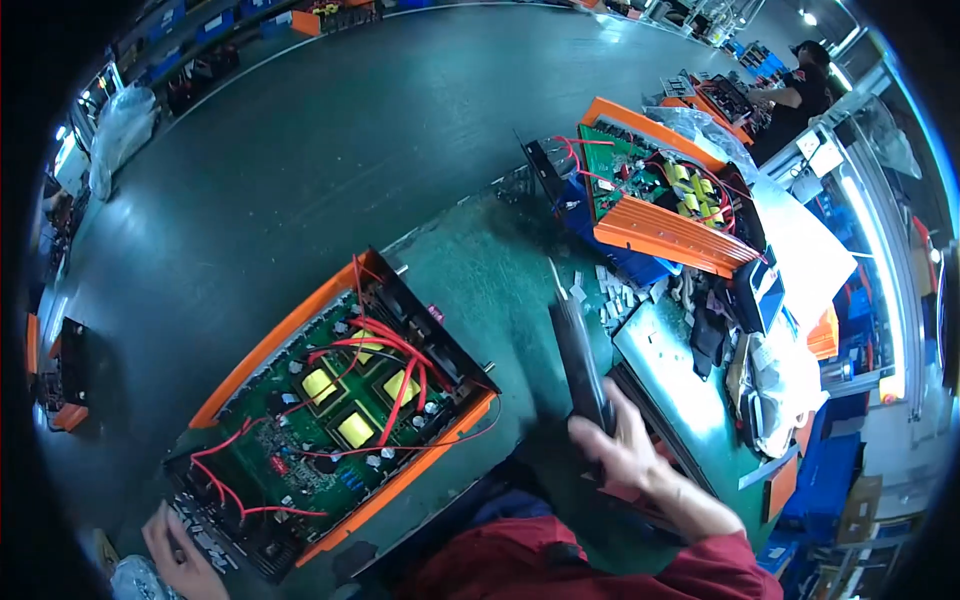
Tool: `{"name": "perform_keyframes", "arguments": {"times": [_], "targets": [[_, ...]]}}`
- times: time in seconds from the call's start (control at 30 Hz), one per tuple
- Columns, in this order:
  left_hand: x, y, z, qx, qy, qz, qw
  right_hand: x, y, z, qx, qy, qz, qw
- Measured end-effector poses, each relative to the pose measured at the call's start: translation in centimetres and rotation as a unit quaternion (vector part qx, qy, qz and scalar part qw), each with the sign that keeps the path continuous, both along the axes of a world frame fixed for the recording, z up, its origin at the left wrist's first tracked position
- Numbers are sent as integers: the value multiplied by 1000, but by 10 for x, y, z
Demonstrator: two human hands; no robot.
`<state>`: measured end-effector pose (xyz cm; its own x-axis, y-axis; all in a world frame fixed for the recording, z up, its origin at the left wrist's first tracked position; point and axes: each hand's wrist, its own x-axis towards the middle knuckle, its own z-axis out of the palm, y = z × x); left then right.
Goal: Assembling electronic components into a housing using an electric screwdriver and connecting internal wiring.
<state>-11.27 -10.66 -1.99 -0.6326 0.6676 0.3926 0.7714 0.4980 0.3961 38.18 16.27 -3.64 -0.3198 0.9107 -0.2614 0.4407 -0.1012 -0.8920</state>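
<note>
In front of me on the left lies an open orange-sided housing [400, 490] with a green circuit board [250, 450] inside. Yellow-wrapped transformers [355, 430] and thick red wires [400, 345] sit on the board. A black end panel [225, 535] closes the near left end of the housing. My left hand [185, 560] is at that panel's outer edge, its fingers bent against it. My right hand [625, 450] is wrapped round a black electric screwdriver [578, 350]. The tool is raised right of the housing, its thin bit pointing away from me, apart from the housing.
A second open orange unit [660, 235] rests on a blue bin [635, 265] at the far right. Small pale pieces [615, 295] are scattered beside a flat panel [680, 365]. Plastic bags [775, 390] lie farther right. A person [800, 95] works at the back right.
</note>
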Motion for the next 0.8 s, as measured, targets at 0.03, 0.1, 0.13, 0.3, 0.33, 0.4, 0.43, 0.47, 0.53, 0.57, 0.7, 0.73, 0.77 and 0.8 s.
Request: {"name": "perform_keyframes", "arguments": {"times": [0.03, 0.1, 0.13, 0.3, 0.33, 0.4, 0.43, 0.47, 0.53, 0.57, 0.7, 0.73, 0.77, 0.8], "targets": [[-6, -21, -18, -6, -59, 76, 995, -12, 22, 16, -33, -81, 2, 996], [-1, -43, -38, -88, -63, 137, 985, -34, 50, 11, 310, -207, 33, 927], [0, -55, -58, -89, -53, 138, 985, -42, 63, 9, 372, -198, 39, 906], [-19, -71, -101, -10, -69, 85, 994, -84, 68, 27, 495, -62, 73, 864], [-24, -71, -104, 8, -109, 98, 989, -89, 65, 26, 503, -44, 85, 859], [-33, -73, -107, 29, -146, 105, 983, -93, 56, 24, 508, -8, 99, 855], [-21, -65, -97, 36, -147, 94, 984, -94, 53, 22, 510, -6, 99, 855], [-15, -55, -89, 42, -149, 83, 984, -94, 50, 18, 504, -6, 101, 858], [-7, -51, -72, -1, -134, 102, 986, -97, 45, 13, 480, 4, 114, 870], [-3, -47, -63, -43, -123, 111, 985, -94, 44, 12, 482, -6, 103, 870], [28, -55, -32, 43, -161, 126, 978, -98, 29, 11, 468, -33, 118, 875], [24, -57, -31, 53, -164, 112, 979, -92, 25, 9, 473, -36, 102, 874], [25, -55, -29, 77, -146, 103, 981, -87, 20, 12, 457, -42, 90, 884], [24, -50, -23, 77, -164, 120, 976, -75, 24, 3, 478, -78, 82, 871]]}}
